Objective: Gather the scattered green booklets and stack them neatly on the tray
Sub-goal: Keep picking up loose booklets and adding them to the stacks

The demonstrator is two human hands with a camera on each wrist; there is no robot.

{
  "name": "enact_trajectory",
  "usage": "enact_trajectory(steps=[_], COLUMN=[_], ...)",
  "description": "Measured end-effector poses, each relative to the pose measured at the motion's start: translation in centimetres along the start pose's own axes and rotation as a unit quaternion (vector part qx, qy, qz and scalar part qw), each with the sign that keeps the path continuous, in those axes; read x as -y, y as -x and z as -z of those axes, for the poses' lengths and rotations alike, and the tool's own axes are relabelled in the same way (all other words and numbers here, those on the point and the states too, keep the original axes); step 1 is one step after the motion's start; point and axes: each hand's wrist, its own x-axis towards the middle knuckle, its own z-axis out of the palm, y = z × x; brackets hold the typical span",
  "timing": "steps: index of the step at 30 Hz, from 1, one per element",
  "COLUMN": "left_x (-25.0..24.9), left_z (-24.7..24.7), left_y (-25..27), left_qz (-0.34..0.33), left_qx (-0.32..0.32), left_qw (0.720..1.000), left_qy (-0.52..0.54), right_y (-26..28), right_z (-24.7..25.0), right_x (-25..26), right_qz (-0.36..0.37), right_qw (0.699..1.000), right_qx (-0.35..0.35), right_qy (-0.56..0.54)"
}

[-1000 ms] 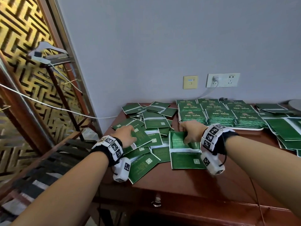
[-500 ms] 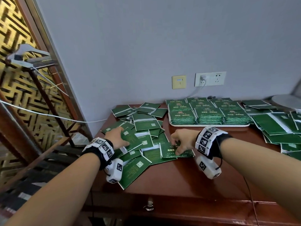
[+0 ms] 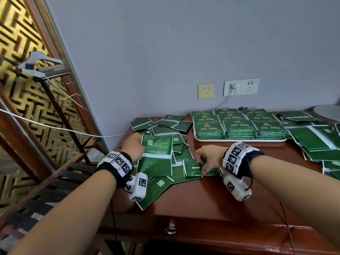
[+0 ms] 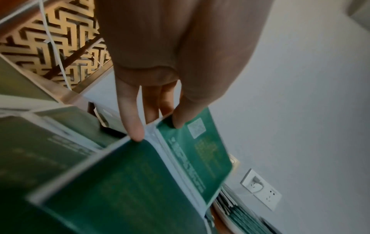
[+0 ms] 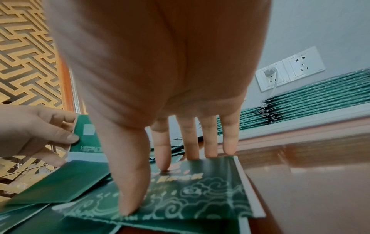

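The open booklet pinched by the left hand hangs spread above the loose pile at ten o'clock of the tray, and may slip, while the right hand, fingers straight, presses a closed booklet flat.

Soft, even room light filled the head view, with a pale sheen on the table near its front edge. Straight lines bowed toward the frame edges. Both wrist views were dimmer, their nearest booklets smeared by blur.
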Motion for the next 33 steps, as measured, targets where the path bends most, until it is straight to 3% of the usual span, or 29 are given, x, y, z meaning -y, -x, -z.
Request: enact_trajectory(steps=[2,5,8,14,19,28,33], left_x=[0.0,0.3,0.3,-0.9,-1.6,-2.1,-3.1], left_z=[0.2,0.6,0.7,-1.7,-3.8,-4.2,-3.9], left_y=[0.9,2.1,3.0,3.8,3.8,4.2,4.1], left_qz=[-0.031,-0.079,-0.066,-0.139,-0.128,-0.119,-0.115], left_qx=[0.019,0.086,0.137,0.146,0.156,0.151,0.156], left_qw=[0.999,0.989,0.976,0.955,0.931,0.925,0.939], left_qy=[0.003,-0.089,-0.155,-0.217,-0.305,-0.327,-0.284], right_y=[0.0,0.0,0.0,0.3,0.1,0.5,0.9], right_z=[-0.1,0.0,0.2,0.0,-0.6,-0.7,-0.6], right_x=[0.0,0.0,0.2,0.2,-0.1,-0.2,-0.6], right_qz=[0.001,0.003,0.006,0.018,0.032,0.03,0.02], right_qw=[1.0,1.0,1.0,1.0,0.999,0.999,0.999], right_qx=[0.001,0.002,0.005,0.0,-0.007,-0.013,-0.038], right_qy=[-0.002,-0.001,0.002,-0.005,0.011,0.014,-0.022])
